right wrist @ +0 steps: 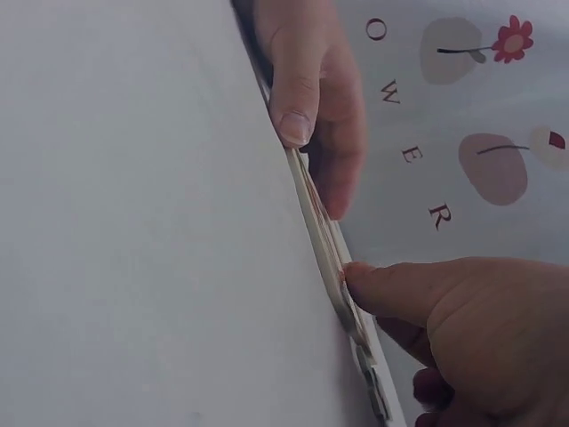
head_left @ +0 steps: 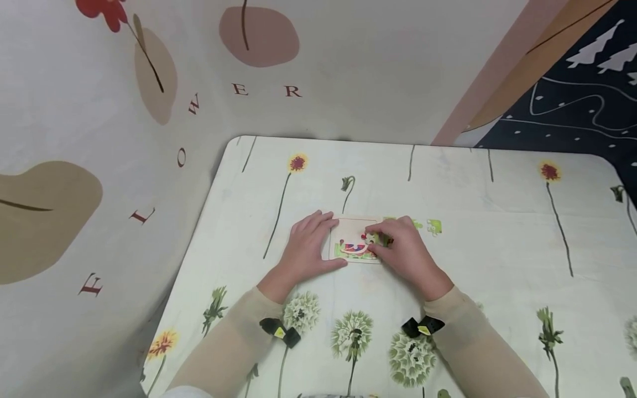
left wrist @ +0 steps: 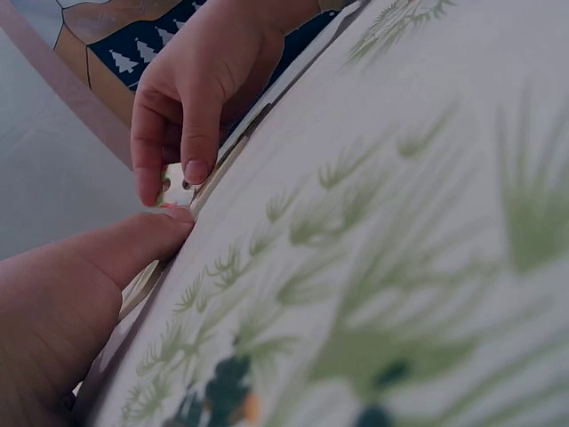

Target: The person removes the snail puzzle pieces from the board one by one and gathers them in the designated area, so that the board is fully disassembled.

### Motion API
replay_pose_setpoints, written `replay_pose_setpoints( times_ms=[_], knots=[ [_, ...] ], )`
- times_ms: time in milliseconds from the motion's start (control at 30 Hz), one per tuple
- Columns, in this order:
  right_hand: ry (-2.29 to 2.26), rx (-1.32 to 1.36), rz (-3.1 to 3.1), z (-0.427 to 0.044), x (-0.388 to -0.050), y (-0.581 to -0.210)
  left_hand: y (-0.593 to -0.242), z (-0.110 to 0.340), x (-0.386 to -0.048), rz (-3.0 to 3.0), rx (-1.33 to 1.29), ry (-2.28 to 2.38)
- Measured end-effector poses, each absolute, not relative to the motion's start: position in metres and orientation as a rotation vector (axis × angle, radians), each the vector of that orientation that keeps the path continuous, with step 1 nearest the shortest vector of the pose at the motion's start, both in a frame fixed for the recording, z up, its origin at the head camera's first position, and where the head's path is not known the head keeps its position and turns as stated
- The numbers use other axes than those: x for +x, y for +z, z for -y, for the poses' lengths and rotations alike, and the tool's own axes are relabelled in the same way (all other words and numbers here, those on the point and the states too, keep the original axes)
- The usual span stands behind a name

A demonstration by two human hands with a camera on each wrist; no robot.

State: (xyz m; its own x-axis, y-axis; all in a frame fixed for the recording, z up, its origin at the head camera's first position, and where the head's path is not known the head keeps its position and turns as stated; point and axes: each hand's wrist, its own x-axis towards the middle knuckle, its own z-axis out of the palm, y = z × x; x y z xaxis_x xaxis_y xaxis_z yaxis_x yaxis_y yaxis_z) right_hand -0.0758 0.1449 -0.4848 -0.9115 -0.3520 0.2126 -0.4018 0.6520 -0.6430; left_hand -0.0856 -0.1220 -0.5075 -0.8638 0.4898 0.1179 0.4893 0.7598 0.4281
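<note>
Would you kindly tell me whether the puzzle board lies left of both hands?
No, the puzzle board lies between the left hand and the right hand.

Board [head_left: 349, 228] lies on worktop [head_left: 497, 243]; left grip [head_left: 309, 243] at its left edge, right grip [head_left: 409, 251] at its right. Loose piece [head_left: 434, 227] lies farther right.

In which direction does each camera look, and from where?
Head: on the head, facing forward and down at the puzzle board; left hand, right hand, sleeves show.
Left wrist: on that wrist, low, facing the right hand; left hand nearest.
Right wrist: on that wrist, facing the left hand and wall; right hand nearest.
Both wrist views share both hands and the board's edge.
</note>
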Motion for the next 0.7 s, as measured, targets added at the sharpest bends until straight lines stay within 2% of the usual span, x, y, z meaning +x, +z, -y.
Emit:
replay_pose_setpoints(
  times_ms=[333,700],
  knots=[
    [1.129,0.497,2.595,-0.156,-0.075,-0.497,-0.508,0.122,-0.086,-2.948,0.815,0.715],
    [1.176,0.539,2.465,-0.17,-0.073,-0.505,-0.509,0.122,-0.086,-2.949,0.825,0.733]
  ],
)
